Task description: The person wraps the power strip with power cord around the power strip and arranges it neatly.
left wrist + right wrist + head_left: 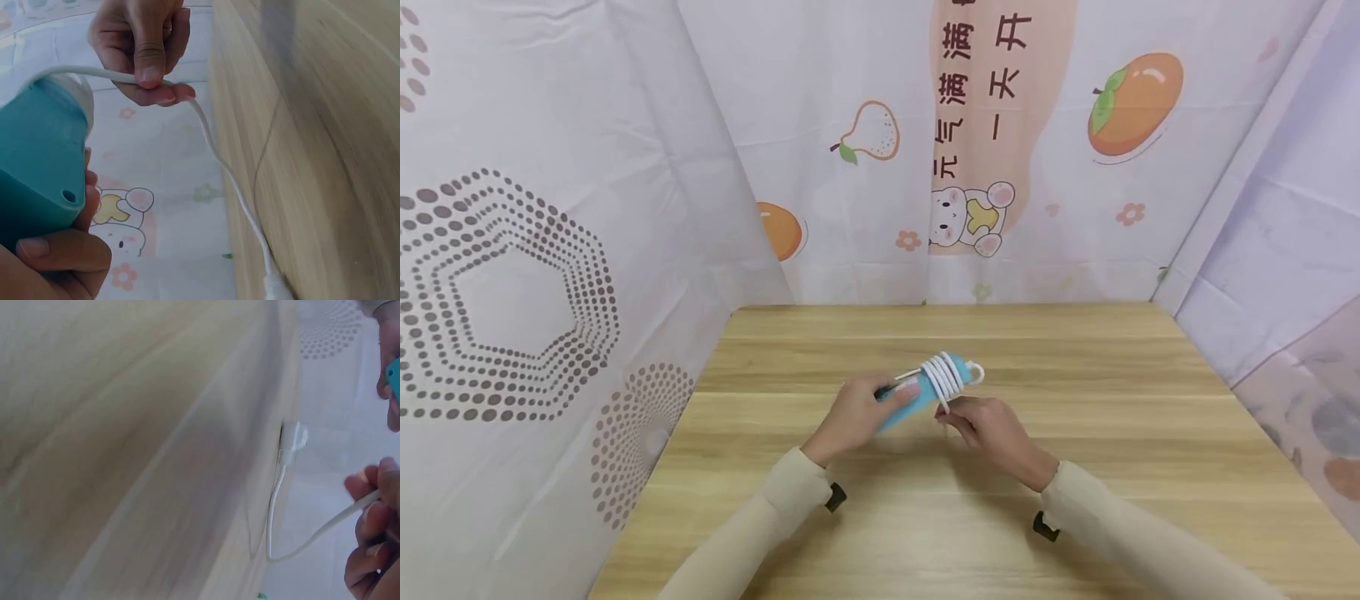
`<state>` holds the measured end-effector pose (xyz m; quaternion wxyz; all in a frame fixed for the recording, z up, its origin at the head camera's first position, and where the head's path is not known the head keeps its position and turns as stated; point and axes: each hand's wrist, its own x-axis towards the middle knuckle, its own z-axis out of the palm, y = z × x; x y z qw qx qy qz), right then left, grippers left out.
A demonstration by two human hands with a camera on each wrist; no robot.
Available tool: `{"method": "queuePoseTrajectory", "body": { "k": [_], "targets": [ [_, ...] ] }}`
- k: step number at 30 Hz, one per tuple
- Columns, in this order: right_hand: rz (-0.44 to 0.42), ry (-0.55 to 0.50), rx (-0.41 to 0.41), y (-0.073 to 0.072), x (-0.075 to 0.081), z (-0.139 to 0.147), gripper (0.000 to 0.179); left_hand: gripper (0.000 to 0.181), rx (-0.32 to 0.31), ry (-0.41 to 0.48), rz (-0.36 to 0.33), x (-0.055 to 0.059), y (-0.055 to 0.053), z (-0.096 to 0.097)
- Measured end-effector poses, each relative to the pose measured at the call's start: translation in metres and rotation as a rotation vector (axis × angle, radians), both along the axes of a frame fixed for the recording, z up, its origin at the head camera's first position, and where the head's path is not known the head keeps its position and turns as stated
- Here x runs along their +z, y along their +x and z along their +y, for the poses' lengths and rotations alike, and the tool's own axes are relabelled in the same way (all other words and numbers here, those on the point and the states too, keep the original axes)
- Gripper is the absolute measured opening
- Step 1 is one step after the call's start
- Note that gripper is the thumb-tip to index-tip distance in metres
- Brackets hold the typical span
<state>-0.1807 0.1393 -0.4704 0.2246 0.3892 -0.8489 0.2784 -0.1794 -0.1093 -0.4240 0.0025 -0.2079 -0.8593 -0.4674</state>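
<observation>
In the head view, a long light-blue casing (897, 398) has several turns of white power cord (943, 375) wound round one end, where a small white loop sticks out. My left hand (859, 417) grips the other end of the casing, thumb on top. Close by on the right, my right hand (992, 429) pinches the cord between thumb and fingers, as the left wrist view also shows. From that pinch the loose cord (234, 181) hangs to a white plug (292, 442) at the tabletop. A small round hole marks one corner of the casing.
The wood-grain table (1075, 367) spreads under both hands. Printed curtains stand behind it (865, 217) and along the left side (550, 333), with another pale sheet (1285, 208) on the right. Dark wrist devices sit under both sleeves.
</observation>
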Motion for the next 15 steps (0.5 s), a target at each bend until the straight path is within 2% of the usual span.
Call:
{"method": "queuePoseTrajectory", "body": {
  "k": [3, 10, 13, 15],
  "targets": [
    [0.043, 0.023, -0.002, -0.004, -0.003, 0.003, 0.005, 0.037, -0.061, 0.004, -0.002, -0.001, -0.001, 0.0],
    [0.086, 0.072, -0.08, -0.004, 0.008, 0.005, 0.027, 0.032, -0.169, 0.054, -0.013, -0.003, -0.003, -0.002],
    [0.062, 0.044, -0.094, -0.004, 0.009, 0.009, 0.02, 0.03, -0.229, 0.064, -0.026, -0.001, -0.003, -0.003],
    [0.02, 0.001, -0.07, -0.004, 0.008, 0.011, 0.024, 0.028, -0.278, 0.059, -0.033, 0.001, -0.002, -0.004]
  ]
}}
